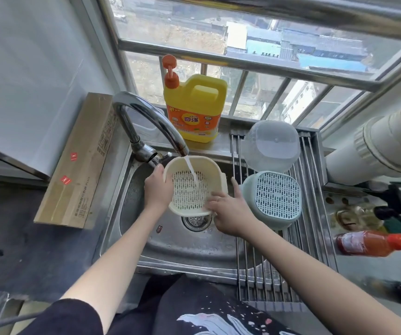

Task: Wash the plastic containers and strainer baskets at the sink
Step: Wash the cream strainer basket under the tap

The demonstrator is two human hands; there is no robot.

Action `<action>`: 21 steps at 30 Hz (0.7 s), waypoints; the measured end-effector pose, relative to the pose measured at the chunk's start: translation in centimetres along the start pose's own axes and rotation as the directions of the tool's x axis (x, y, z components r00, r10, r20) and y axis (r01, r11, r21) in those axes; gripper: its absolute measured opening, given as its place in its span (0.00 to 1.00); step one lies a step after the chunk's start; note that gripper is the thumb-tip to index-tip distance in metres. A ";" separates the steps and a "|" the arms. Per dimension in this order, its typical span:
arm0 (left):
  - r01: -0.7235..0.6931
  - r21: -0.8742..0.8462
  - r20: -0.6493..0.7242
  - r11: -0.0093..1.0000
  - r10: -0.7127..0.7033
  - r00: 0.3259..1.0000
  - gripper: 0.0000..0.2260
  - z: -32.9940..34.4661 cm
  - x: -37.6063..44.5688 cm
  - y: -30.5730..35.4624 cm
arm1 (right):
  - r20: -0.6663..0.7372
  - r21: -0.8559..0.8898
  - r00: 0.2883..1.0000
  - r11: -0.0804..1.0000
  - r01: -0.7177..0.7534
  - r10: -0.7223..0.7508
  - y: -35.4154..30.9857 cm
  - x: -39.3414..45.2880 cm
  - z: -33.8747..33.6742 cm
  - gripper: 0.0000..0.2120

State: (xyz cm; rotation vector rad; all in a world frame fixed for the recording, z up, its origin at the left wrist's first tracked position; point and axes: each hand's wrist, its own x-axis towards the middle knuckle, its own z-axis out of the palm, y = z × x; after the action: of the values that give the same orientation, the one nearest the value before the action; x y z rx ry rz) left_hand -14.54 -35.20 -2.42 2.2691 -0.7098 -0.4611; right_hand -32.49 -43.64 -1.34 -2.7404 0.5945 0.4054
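Steel sink sat below window, drain rack laid over right side. Left hand gripped cream strainer basket by left rim, fingers curled round edge. Right hand rubbed near rim, fingers spread, grip unclear. Basket was held over drain under faucet stream. Rinsing step judged underway. Next move likely called for turning basket, then racking beside inverted green basket and clear container. Detergent jug stood behind.

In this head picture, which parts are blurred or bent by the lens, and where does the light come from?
Head view: daylight enters through the window behind the yellow detergent jug; wide-angle distortion curves the window bars and the white pipe; the red sauce bottle at the right edge is smeared; the right hand is slightly motion-blurred on the cream strainer basket; the steel sink shows soft glare.
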 end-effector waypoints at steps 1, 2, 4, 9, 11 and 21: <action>0.045 -0.008 0.011 0.999 -0.045 0.999 0.07 0.1 0.4 0.0 | -0.106 0.106 0.993 0.993 -0.049 0.061 0.0 -0.2 -0.4 0.19; 0.089 0.002 0.035 0.996 -0.089 0.995 0.08 0.2 0.8 -0.1 | -0.247 0.236 0.953 0.965 -0.115 0.174 -0.2 -0.3 -0.5 0.20; 0.173 0.053 0.124 0.984 -0.178 0.976 0.08 0.3 1.5 -0.3 | -0.362 0.480 0.806 0.835 -0.270 0.469 -0.9 -0.3 -1.4 0.19; 0.338 0.183 0.344 0.923 -0.382 0.858 0.04 -0.5 2.8 -0.6 | 0.266 0.707 0.742 0.399 -0.584 0.615 -1.3 1.8 -1.8 0.16; 0.317 0.281 0.399 0.906 -0.411 0.819 0.04 -1.3 3.3 -0.3 | 0.393 0.821 0.724 0.138 -0.554 0.568 -1.8 2.0 -1.4 0.08; -0.223 0.651 0.350 0.726 -0.027 0.936 0.14 -0.3 2.1 2.3 | 0.100 0.843 0.711 0.320 -0.432 0.696 -1.4 0.2 -1.3 0.06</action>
State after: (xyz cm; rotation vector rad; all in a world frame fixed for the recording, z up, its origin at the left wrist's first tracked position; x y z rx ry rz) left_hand -13.53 -37.70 -0.81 2.8466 -1.3602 -0.6201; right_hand -31.39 -42.95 0.11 -1.5566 1.4352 -0.1576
